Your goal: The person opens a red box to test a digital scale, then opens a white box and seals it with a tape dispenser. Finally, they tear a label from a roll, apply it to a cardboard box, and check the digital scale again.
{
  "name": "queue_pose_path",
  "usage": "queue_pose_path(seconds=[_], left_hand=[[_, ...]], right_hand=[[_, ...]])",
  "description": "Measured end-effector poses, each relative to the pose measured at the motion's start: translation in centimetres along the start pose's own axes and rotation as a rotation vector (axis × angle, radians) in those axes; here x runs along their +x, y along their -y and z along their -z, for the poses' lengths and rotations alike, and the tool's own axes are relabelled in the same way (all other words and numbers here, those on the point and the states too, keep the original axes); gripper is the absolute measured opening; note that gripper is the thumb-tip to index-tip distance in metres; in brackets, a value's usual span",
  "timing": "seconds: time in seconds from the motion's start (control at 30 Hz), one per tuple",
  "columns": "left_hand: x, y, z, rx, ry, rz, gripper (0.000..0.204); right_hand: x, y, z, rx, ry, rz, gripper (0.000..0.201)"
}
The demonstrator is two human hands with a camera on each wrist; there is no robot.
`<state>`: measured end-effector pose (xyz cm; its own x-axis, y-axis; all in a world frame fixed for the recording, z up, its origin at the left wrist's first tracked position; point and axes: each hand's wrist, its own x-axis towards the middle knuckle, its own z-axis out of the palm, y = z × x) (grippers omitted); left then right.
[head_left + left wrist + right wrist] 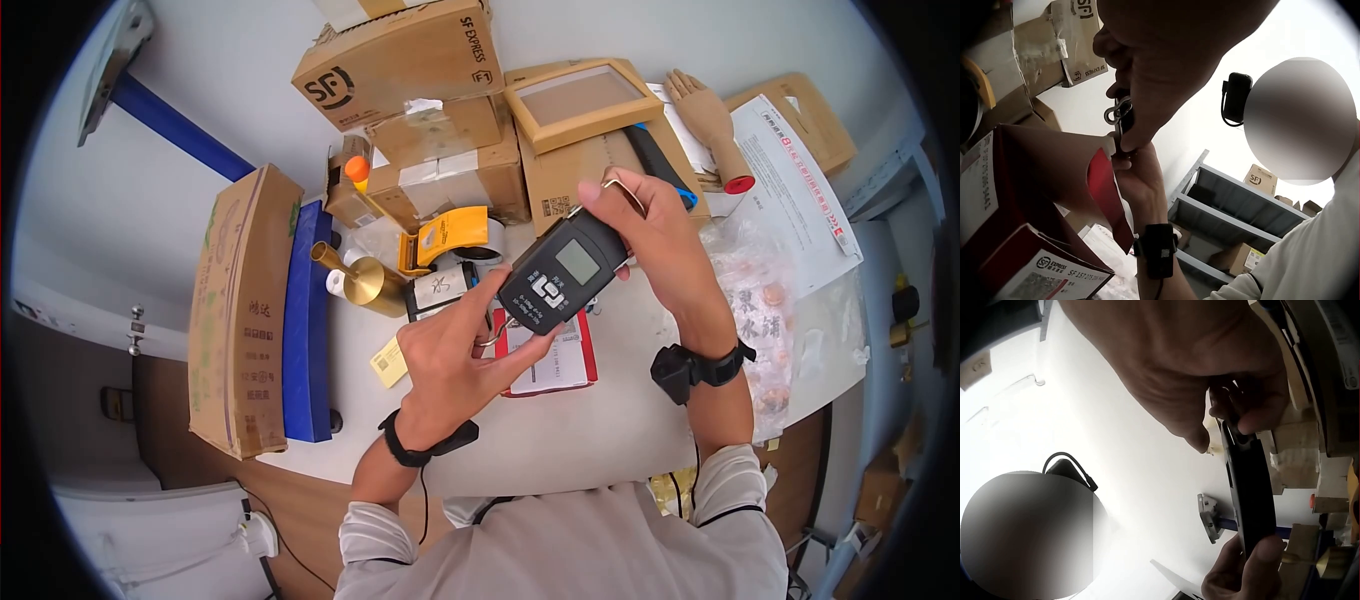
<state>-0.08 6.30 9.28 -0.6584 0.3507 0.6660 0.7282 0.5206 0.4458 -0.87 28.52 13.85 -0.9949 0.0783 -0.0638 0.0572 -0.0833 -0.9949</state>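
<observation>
Scale: small black hand scale (563, 275), held up in the air above the white table (600, 440), over the red box (588, 362); not resting on either.
Left hand: the left hand (450, 360) pinches the lower end, thumb on one side, finger on the other.
Right hand: the right hand (665, 235) grips the upper end by the metal handle (625, 190), thumb showing, some fingers hidden behind the case.
Long axis: slants from lower left, at the left hand, to upper right, at the right hand, as the head view has it.
Facing: screen (578, 261) and buttons (548, 290) turned up toward the wearer; screen nearer the right hand, buttons nearer the left. Right wrist view catches the case nearly edge-on.
Weight and feel: probably light, a stiff plastic shell, a bit slick where smooth; metal parts likely swing or pivot.
Fragile spot: the screen, I'd judge; best not pressed.
Where to hold: the case's long side edges look surest, or the handle if hung. Screen and buttons better left free.
</observation>
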Motion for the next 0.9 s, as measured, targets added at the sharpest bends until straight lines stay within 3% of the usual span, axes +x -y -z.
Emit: queue_pose_path(seconds=[0.07,0.27,0.57,0.9], left_hand=[[-0.2,0.1,0.1,0.009,-0.003,-0.008,0.068],[-0.9,-0.1,-0.3,-0.029,-0.019,0.004,0.065],[-1.5,-0.1,-0.2,-0.106,0.074,0.099,0.058],[-1.8,0.0,-0.1,-0.09,0.082,0.029,0.047]], right_hand=[[0.0,-0.5,0.0,-0.127,-0.028,0.151,0.051],[0.5,-1.9,0.0,-0.242,-0.042,0.267,0.053],[0.6,-1.0,0.6,-0.18,0.01,0.187,0.05],[0.9,-1.8,0.3,-0.183,0.047,0.203,0.047]])
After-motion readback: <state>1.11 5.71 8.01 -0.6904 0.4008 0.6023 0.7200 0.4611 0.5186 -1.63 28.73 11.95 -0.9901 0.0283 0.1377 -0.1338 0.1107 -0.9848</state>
